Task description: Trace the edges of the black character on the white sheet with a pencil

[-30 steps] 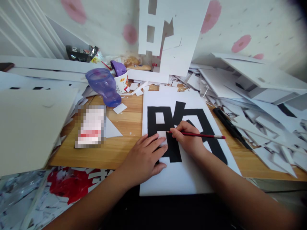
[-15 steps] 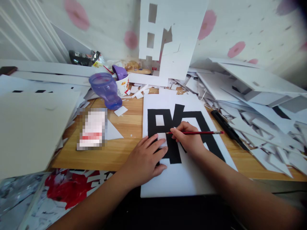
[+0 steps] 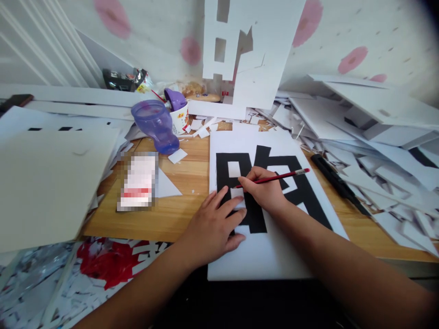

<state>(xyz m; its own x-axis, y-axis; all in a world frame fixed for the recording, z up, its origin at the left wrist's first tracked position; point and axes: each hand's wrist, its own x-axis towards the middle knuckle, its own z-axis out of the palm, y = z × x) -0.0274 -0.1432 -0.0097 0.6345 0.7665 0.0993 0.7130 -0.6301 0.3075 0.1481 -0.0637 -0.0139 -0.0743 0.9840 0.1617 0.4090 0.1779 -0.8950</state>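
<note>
My right hand grips a red pencil with an eraser end, its tip at the upper edge of a small white rectangle within a black cut-out character. That black shape lies flat on a white sheet or board at the table's front edge. Pressed on the left part of the character, my left hand has its fingers spread, with fingertips over the white rectangle. Part of the black shape is hidden under both hands and the right forearm.
A black utility knife lies right of the sheet, beside heaped white offcuts. A purple translucent cup, a paper cup and a blurred-out item stand or lie left. Large white boards cover the far left; a cut-out panel stands behind.
The pencil tip has shifted left along the white rectangle's upper edge, and its eraser end is tilted higher. My left hand stays on the character. The whole view has shifted slightly.
</note>
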